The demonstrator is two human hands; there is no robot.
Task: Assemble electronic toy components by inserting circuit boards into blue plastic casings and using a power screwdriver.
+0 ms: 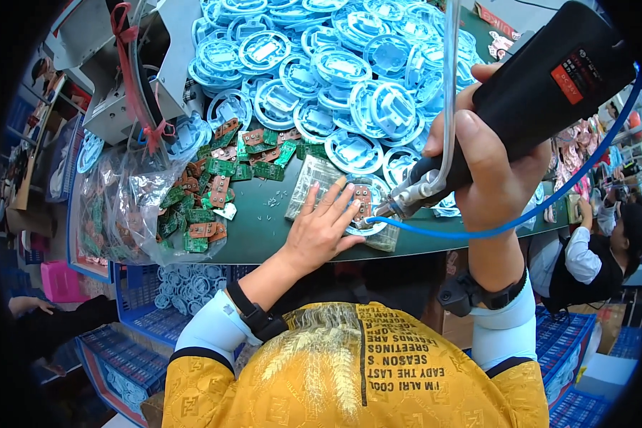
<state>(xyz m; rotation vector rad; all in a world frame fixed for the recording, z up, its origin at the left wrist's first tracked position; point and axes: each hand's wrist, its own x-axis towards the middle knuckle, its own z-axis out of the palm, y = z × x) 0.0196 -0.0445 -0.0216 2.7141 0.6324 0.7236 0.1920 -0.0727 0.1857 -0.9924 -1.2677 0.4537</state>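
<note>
My right hand grips a black electric screwdriver that slants down to the left. The metal nose of the tool meets a small brown circuit board lying in a round light-blue plastic part. Under that part lies a taped, see-through block at the table's near edge. Palm down, my left hand has its fingers spread, with the fingertips at the board's left side. Whether the tool's tip sits on a screw is hidden.
Many round light-blue parts are heaped behind. To the left, loose circuit boards spill by a clear plastic bag, below a grey metal machine. A blue hose loops off the screwdriver. Another person sits at right.
</note>
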